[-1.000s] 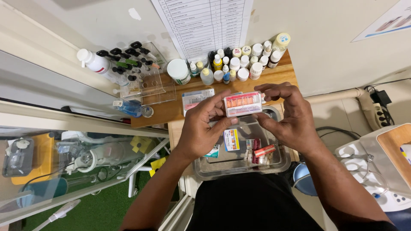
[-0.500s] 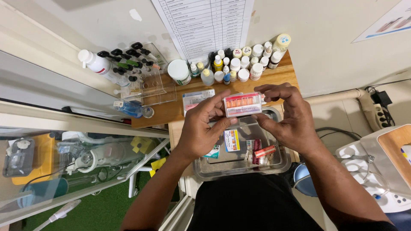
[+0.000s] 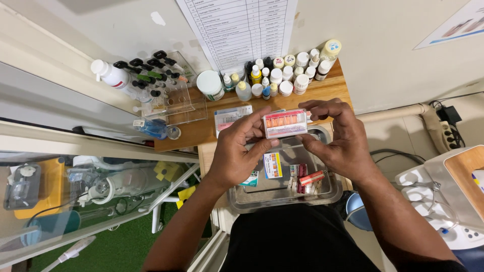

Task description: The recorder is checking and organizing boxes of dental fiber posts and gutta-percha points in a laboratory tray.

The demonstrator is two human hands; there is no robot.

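Both hands hold one small flat clear plastic box [image 3: 285, 123] with a pink rim and orange rows inside, above a metal tray [image 3: 242, 199]. My left hand [image 3: 239, 151] grips its left end with thumb and fingers. My right hand [image 3: 337, 136] pinches its right end. In the tray below lie a small card with coloured stripes [image 3: 273, 165] and several small red and white packets [image 3: 308, 180].
A wooden shelf [image 3: 333, 90] against the wall carries many small bottles [image 3: 282, 75], a white jar [image 3: 210, 84], a clear rack with black-capped vials [image 3: 161, 83] and a white pump bottle [image 3: 112, 75]. A printed list hangs above. A glass cabinet stands at left, a white machine at right.
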